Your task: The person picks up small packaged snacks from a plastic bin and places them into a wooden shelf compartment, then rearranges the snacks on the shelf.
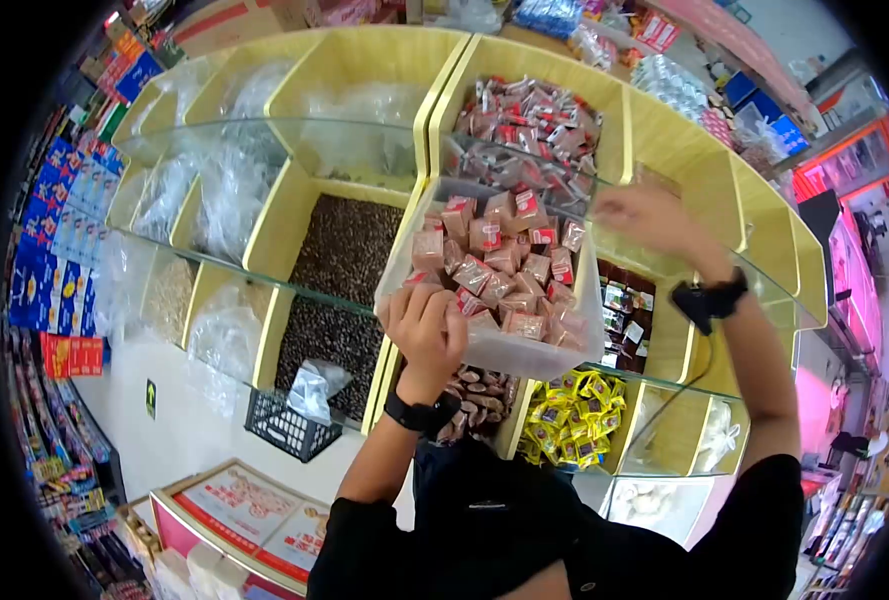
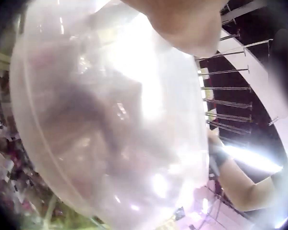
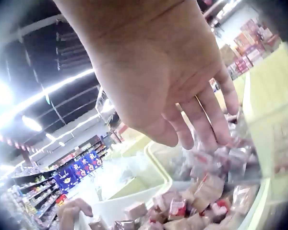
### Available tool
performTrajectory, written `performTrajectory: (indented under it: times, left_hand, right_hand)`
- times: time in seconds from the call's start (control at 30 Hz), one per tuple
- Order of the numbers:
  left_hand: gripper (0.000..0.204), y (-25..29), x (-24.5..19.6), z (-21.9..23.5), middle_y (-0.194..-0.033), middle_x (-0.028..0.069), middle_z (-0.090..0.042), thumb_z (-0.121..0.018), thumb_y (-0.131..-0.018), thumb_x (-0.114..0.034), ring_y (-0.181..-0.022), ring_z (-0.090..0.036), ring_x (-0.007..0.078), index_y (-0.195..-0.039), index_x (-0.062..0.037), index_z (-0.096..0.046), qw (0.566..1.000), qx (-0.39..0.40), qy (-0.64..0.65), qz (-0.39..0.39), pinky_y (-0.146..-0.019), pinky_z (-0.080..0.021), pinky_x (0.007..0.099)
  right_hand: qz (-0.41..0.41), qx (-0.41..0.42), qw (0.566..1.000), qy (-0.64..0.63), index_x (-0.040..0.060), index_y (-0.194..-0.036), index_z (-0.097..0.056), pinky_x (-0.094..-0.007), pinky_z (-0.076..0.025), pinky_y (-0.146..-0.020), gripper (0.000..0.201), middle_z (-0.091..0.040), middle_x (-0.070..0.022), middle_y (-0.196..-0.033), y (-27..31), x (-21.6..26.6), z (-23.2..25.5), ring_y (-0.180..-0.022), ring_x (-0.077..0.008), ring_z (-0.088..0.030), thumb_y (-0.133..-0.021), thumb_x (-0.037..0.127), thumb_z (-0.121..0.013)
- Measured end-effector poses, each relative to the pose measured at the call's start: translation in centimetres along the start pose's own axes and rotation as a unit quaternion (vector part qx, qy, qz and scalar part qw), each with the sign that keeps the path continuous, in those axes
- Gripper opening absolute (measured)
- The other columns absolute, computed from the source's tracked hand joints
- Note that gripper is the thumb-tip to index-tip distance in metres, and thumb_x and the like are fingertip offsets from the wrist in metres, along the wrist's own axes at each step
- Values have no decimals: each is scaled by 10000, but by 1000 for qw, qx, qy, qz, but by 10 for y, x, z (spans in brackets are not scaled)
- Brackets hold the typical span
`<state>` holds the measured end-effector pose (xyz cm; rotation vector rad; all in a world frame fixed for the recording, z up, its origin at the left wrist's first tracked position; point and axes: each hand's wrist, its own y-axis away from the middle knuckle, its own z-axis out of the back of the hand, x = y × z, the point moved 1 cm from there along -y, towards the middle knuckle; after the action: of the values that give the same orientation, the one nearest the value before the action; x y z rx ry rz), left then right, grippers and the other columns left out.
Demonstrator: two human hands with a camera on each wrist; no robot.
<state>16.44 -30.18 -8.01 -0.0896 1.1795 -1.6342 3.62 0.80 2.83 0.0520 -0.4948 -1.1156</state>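
A translucent plastic tub full of wrapped brown blocks with red labels sits over the divided display bins. My left hand grips its near left rim, fingers curled over the edge. From below, the left wrist view shows the tub's cloudy wall filling most of the frame. My right hand is off the tub's far right corner, holding nothing. In the right wrist view that hand has its fingers extended downward above red-and-clear packets in the bin behind the tub.
Wooden bins surround the tub, with a glass divider across them. Dark seeds lie to the left, yellow packets in front, dark packages to the right. A black basket hangs at the front left. Shelves line both sides.
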Motion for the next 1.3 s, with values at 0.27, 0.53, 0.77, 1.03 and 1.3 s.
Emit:
performTrajectory:
  times: [0.27, 0.53, 0.77, 1.03, 1.3]
  left_hand:
    - [313, -91, 3, 0, -895, 138, -692, -663, -832, -338, -870, -671, 361, -1016, -84, -667, 889, 439, 49, -124, -732, -518, 476]
    - [490, -132, 40, -123, -957, 166, -718, -771, -661, -445, -890, -690, 358, -1046, -145, -717, 771, 595, -94, -206, -742, -549, 460]
    - [964, -113, 57, -195, -1084, 245, -694, -847, -662, -428, -1004, -689, 375, -1301, 117, -375, 740, 645, -132, -137, -833, -553, 445]
    - [900, -108, 73, -204, -1005, 259, -695, -853, -644, -319, -983, -681, 395, -1230, 126, -336, 756, 641, -14, -134, -806, -548, 410]
    - [779, -133, 68, -201, -1096, 179, -657, -826, -732, -204, -877, -662, 281, -1373, -6, -431, 696, 715, 66, 23, -714, -527, 361]
  right_hand:
    - [-64, -82, 992, 72, 41, -1255, -503, -496, -526, -862, 610, -597, -258, -1206, -92, 17, -114, -1049, -431, -627, -794, 362, -741]
    - [-45, -185, 972, 141, 52, -1231, -517, -508, -550, -736, 529, -610, -230, -1097, -117, -9, -152, -925, -422, -656, -781, 223, -733]
    - [-36, -223, 969, 102, 91, -1172, -592, -477, -536, -753, 405, -663, -183, -1039, -108, -2, -149, -924, -385, -671, -781, 142, -680]
    - [-131, -155, 978, 42, 167, -1057, -701, -484, -519, -707, 355, -710, -128, -924, -48, 17, -119, -902, -353, -683, -703, 172, -699]
    - [-170, -239, 956, -6, 169, -933, -707, -451, -534, -699, 265, -702, -104, -896, 32, 86, -110, -901, -333, -677, -668, 160, -706]
